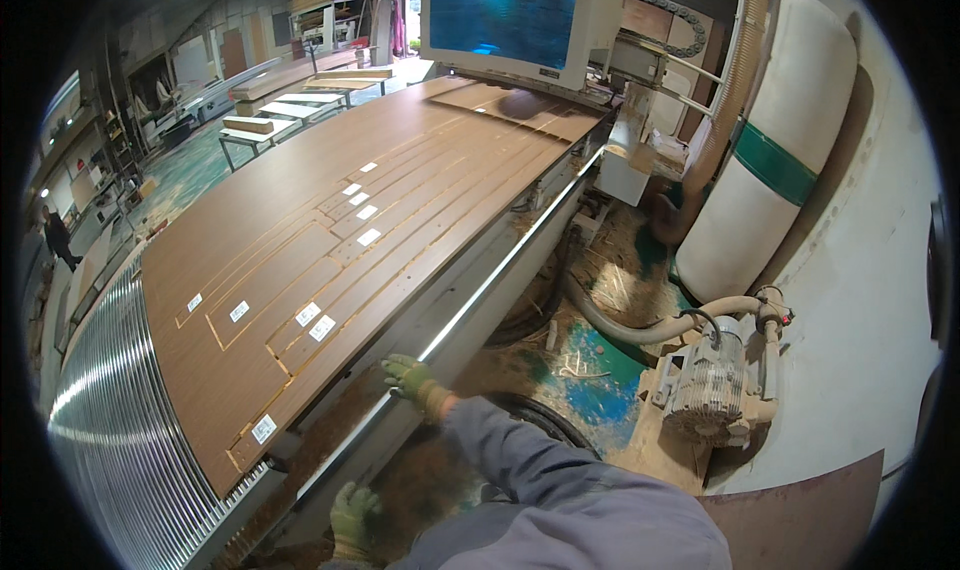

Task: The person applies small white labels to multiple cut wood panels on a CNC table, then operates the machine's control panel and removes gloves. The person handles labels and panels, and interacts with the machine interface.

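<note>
Brown panel (340, 240) runs lengthwise away (hands (410, 375) edge-side).

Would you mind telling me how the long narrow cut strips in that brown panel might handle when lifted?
The strips look thin and long, so they would probably flex. Their flat laminate-like faces may slip in gloved hands.

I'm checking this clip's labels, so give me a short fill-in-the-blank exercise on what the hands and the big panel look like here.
1. Both hands wear ____ work gloves.
2. The right hand rests on the metal ____ of the machine table, beside the brown panel.
3. The panel carries small ____ labels.
4. The left hand sits low, near the table's ____ corner.

Missing words: green; edge rail; white; near
</note>
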The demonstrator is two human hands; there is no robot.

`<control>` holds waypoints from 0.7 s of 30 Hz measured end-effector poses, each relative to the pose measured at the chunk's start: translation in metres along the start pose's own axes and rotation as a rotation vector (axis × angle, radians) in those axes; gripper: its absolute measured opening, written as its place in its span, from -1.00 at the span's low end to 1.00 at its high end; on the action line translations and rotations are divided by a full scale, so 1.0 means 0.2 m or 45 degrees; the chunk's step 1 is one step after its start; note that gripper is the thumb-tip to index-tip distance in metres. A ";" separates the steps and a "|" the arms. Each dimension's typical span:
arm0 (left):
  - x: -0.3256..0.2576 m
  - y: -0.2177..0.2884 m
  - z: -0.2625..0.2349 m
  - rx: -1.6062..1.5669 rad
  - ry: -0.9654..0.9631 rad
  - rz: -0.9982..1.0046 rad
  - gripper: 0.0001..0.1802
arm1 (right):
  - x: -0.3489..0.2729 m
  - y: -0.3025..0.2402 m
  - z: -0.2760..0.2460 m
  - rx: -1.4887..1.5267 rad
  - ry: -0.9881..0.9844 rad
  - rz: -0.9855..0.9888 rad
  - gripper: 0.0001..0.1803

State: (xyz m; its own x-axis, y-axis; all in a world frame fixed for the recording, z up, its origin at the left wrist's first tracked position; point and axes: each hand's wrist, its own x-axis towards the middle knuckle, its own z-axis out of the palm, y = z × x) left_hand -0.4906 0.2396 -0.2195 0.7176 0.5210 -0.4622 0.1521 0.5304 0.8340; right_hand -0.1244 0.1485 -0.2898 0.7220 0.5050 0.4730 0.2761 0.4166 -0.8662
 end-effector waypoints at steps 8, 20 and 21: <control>0.11 0.40 0.23 -0.396 0.004 -0.073 -0.61 | -0.49 -0.08 -0.26 -1.064 -0.391 -0.233 -0.62; 0.29 0.55 0.22 -0.787 -0.127 -0.175 0.26 | -1.35 -0.49 -0.71 -0.254 0.273 0.959 -0.48; 0.30 0.56 0.22 -0.802 -0.130 -0.165 0.27 | -1.40 -0.51 -0.74 -0.261 0.334 1.031 -0.48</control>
State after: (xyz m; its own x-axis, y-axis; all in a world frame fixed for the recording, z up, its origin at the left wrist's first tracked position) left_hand -0.4007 0.3016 -0.1401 0.7857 0.3769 -0.4905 -0.1635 0.8913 0.4229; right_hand -0.2604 -0.1476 -0.3571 0.8614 0.3857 -0.3305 -0.2942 -0.1516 -0.9436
